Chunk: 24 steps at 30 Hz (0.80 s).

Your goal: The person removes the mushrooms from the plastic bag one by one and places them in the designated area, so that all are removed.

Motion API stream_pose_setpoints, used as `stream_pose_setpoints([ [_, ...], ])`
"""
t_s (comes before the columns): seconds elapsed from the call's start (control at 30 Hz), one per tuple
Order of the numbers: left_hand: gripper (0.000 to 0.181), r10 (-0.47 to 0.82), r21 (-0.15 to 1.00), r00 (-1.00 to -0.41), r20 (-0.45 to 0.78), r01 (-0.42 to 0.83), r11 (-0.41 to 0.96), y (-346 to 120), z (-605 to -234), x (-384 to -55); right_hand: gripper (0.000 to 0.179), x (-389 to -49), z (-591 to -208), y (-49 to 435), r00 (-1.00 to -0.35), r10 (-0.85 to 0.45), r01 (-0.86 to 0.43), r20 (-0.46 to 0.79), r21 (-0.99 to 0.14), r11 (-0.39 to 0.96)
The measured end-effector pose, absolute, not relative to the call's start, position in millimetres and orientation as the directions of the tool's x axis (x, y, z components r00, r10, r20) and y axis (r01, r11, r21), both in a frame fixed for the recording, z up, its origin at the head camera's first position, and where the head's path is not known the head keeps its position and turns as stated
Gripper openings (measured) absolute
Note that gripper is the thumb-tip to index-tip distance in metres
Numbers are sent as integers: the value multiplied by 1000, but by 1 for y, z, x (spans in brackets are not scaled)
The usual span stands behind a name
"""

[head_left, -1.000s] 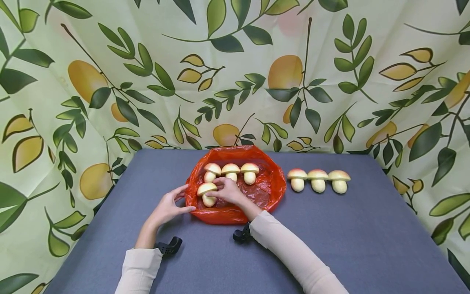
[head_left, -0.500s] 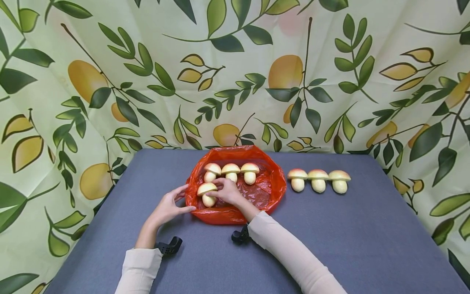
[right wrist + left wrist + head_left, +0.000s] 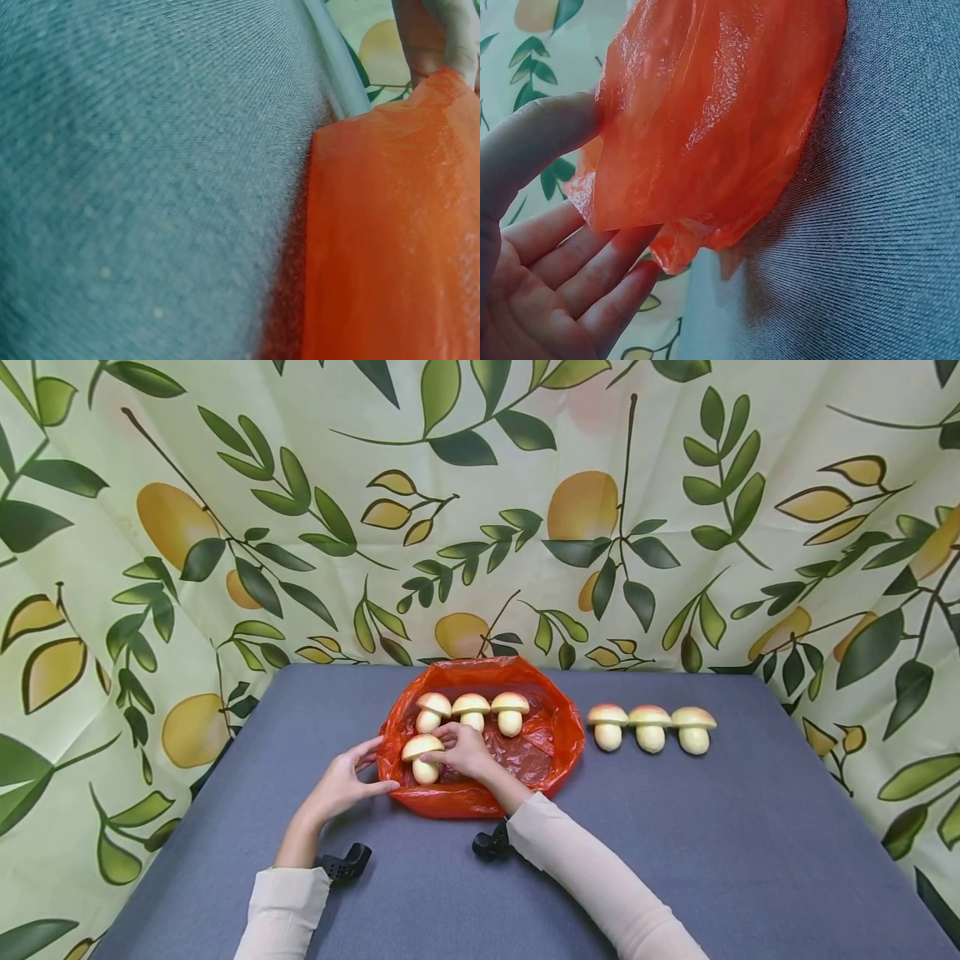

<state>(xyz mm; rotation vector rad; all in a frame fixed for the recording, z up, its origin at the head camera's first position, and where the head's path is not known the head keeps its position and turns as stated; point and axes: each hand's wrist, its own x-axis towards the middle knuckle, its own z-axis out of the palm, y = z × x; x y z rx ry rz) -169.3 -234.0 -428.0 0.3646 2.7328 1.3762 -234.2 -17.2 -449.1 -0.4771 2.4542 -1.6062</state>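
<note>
My right hand point(image 3: 468, 752) reaches into a red plastic bag point(image 3: 555, 743) and pinches a mushroom point(image 3: 426, 770) with a pale stem and yellowish cap, which stands upright at the bag's left front. Behind it, inside the bag, three similar mushrooms point(image 3: 512, 713) form a row; the hand partly covers the middle one's stem. At the bag's left rim is my left hand point(image 3: 345, 787), thumb and forefinger spread and touching the plastic. The left wrist view has its extended fingers point(image 3: 592, 262) against the bag's side point(image 3: 705, 120).
Three more mushrooms point(image 3: 649, 728) stand side by side on the blue-grey cloth-covered table point(image 3: 675, 843), right of the bag. A leaf-and-fruit patterned curtain point(image 3: 480, 468) hangs behind and at both sides. Black wrist-worn devices point(image 3: 347, 863) sit under the forearms.
The mushroom in my right hand has shifted very slightly, its stem now more upright. Both hands and the bag have stayed almost still.
</note>
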Motion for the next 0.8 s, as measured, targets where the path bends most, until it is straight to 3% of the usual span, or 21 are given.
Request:
stream_pose_setpoints([
  [0.57,74,230,806,-972,37,166,568,-236,-429,-170,37,-231,-440,-4,-955,-297,-73,-20,-952,296],
  [0.8,75,226,804,-974,32,159,573,-236,-429,-170,36,-229,-434,4,-952,-304,-106,18,-956,275],
])
